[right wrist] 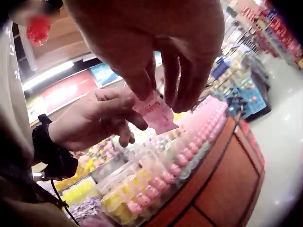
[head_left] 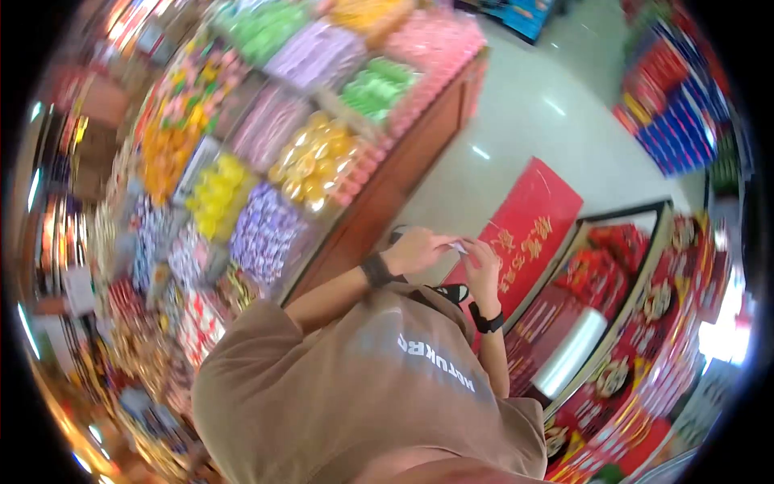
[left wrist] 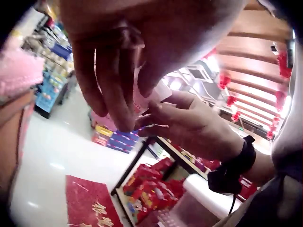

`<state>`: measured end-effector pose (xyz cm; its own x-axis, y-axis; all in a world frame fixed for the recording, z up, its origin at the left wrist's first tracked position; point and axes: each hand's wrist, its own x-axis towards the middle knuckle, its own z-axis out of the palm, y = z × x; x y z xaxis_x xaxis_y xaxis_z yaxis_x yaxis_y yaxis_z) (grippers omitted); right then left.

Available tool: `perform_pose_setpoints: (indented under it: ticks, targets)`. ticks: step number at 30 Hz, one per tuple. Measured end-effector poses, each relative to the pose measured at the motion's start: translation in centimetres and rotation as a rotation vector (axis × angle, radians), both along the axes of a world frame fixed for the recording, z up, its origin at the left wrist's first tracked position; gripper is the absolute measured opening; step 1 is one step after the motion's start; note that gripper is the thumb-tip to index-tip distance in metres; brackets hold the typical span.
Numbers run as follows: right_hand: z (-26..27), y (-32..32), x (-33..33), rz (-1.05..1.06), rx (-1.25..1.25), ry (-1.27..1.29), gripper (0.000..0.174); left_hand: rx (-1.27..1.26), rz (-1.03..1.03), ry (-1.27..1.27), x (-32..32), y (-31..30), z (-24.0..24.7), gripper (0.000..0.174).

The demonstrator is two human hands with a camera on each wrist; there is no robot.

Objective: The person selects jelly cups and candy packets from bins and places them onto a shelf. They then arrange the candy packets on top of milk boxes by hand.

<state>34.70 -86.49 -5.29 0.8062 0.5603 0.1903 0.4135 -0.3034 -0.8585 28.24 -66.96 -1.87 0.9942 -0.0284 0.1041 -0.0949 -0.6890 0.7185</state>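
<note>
A small pink packet (head_left: 459,246) is held between both hands in front of my chest. My left hand (head_left: 426,247) pinches one side of it, thumb and fingers curled round the edge. From the other side my right hand (head_left: 477,256) pinches it too. In the right wrist view the pink packet (right wrist: 157,113) hangs below my right hand's fingertips (right wrist: 142,87), with the left hand (right wrist: 116,118) gripping its left end. The left wrist view shows the packet (left wrist: 159,92) mostly hidden behind the left fingers (left wrist: 120,90), facing the right hand (left wrist: 163,118). Each wrist wears a black band.
A wooden candy counter (head_left: 387,189) with several bins of bright wrapped sweets (head_left: 310,161) stands to my left. Red gift boxes (head_left: 597,274) and a red sign (head_left: 528,226) sit on the right. Glossy pale floor (head_left: 532,121) lies ahead, with stacked goods (head_left: 673,105) beyond.
</note>
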Motion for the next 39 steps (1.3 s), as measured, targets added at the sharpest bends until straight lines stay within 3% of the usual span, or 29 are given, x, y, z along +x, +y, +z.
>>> perform_pose_setpoints:
  ticks: [4, 5, 12, 13, 16, 19, 23, 26, 28, 30, 32, 33, 36, 39]
  targets:
    - [0.6, 10.6, 0.4, 0.181, -0.010, 0.044, 0.025, -0.125, 0.333, -0.105, -3.8, 7.6, 0.8, 0.035]
    - [1.4, 13.3, 0.3, 0.221, -0.002, 0.018, 0.027, -0.219, 0.396, 0.007, -4.9, 9.2, 1.9, 0.039]
    - [4.4, 31.8, -0.3, 0.581, 0.076, -0.042, 0.032, -0.314, 0.817, -0.164, -9.4, 21.1, 1.6, 0.041]
    - [5.1, 34.6, -0.5, 0.646, 0.052, -0.062, 0.032, -0.242, 0.846, -0.297, -9.7, 22.9, 2.3, 0.041]
    - [6.1, 43.0, -1.2, 0.838, 0.023, -0.133, 0.031, 0.081, 0.952, -0.370, -11.7, 29.0, 0.7, 0.038]
    - [5.3, 50.5, -2.0, 1.007, 0.046, -0.239, 0.031, 0.095, 1.077, -0.355, -13.5, 34.5, 0.3, 0.034]
    - [2.4, 60.1, -3.5, 1.076, 0.046, -0.352, 0.031, 0.107, 1.217, -0.329, -14.3, 41.3, -2.6, 0.030]
    - [0.9, 64.0, -5.0, 1.087, -0.007, -0.376, 0.029, 0.397, 1.358, -0.239, -13.9, 45.0, -4.7, 0.030]
    - [-1.6, 66.9, -5.2, 1.134, -0.053, -0.339, 0.026, 0.482, 1.393, -0.086, -13.3, 46.4, -6.3, 0.044]
    - [-5.1, 69.2, -5.0, 1.101, 0.034, -0.511, 0.023, 0.573, 1.428, 0.022, -12.6, 46.1, -7.2, 0.054]
    - [-7.6, 70.4, -5.4, 1.055, 0.068, -0.614, 0.022, 0.527, 1.408, 0.033, -12.0, 45.8, -8.9, 0.062]
    - [-7.5, 70.4, -5.6, 1.053, -0.177, -0.545, 0.031, 0.550, 1.391, 0.003, -12.1, 45.6, -9.2, 0.063]
    - [-7.7, 71.1, -5.8, 1.084, -0.307, -0.515, 0.034, 0.492, 1.372, -0.014, -12.5, 45.5, -9.4, 0.059]
    - [-9.2, 71.4, -5.7, 1.074, -0.160, -0.746, 0.035, 0.437, 1.390, -0.037, -12.2, 45.3, -8.8, 0.055]
